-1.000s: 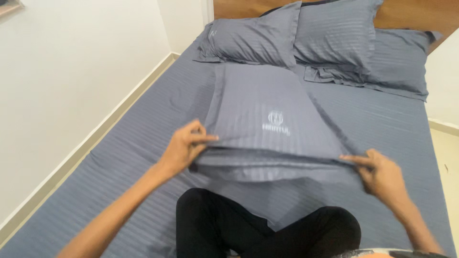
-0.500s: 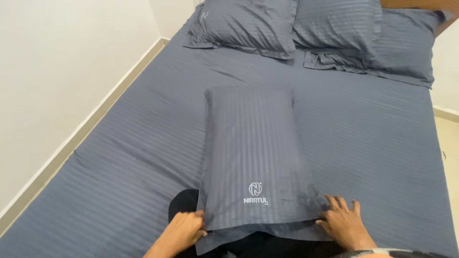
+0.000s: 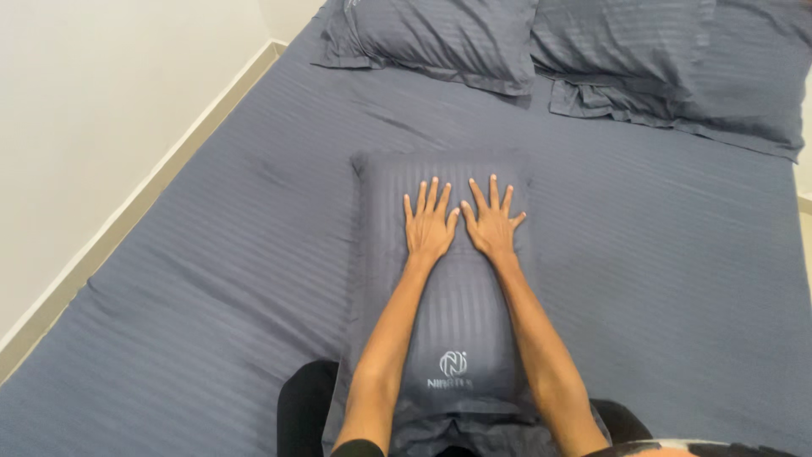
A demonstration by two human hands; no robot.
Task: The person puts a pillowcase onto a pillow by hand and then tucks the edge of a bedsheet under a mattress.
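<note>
Left hand [image 3: 430,230] and right hand [image 3: 492,227] flat, fingers spread and released — grasping nothing, pressing cased pillow [image 3: 448,296] under palms. Cover looks fully on; smoothing underway. Placing beside stacked pillows [image 3: 440,38] beyond fingertips remains — bed [image 3: 660,254] otherwise made.

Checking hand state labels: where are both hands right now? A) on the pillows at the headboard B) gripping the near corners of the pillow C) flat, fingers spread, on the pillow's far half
C: the left hand and right hand lie palm-down side by side on the pillow.
</note>
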